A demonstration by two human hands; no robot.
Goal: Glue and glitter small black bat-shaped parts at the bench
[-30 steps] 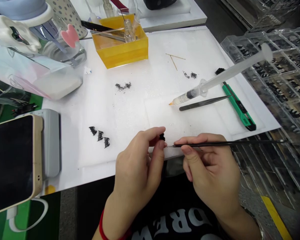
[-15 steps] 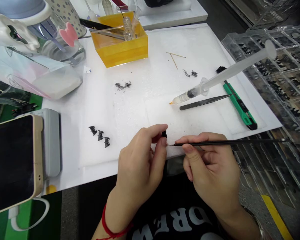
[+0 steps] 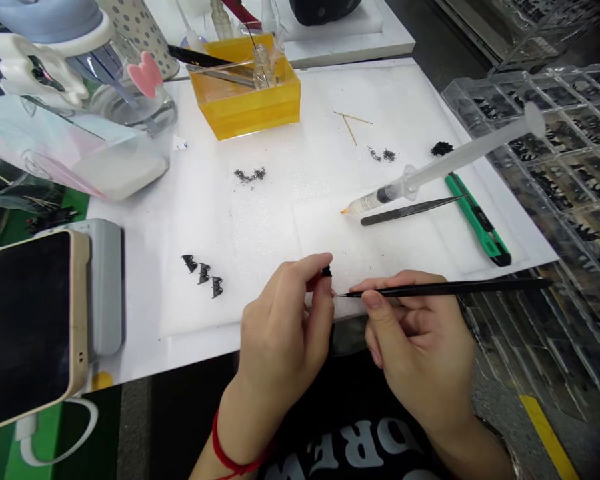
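Between the thumb and forefinger of my left hand [image 3: 285, 320] is a tiny black piece [image 3: 327, 271], mostly hidden by the fingertips. My right hand [image 3: 420, 340] grips a slim black pointed tool [image 3: 445, 288] like a pen. Its fine metal tip meets or nearly meets my left thumb tip, just below the piece; contact cannot be made out. Left of my hands, three small black toothed pieces [image 3: 203, 273] lie in a slanting row on the white foam sheet [image 3: 270, 233]. Beyond my right hand rest grey tweezers [image 3: 405, 212] and a syringe [image 3: 380, 195] with an orange tip.
A green utility knife [image 3: 477, 220] lies at the right, beside clear compartment trays [image 3: 555, 153] of dark parts. Tiny black bits [image 3: 250, 175] and thin sticks [image 3: 353, 120] lie farther back, near a yellow box [image 3: 250, 107]. A phone [image 3: 27, 327] and bottle [image 3: 130, 100] stand left.
The slim tool has turned slightly in my right hand and its dark side now shows broader. Both hands keep nearly the same pose. The whole view has shifted slightly.
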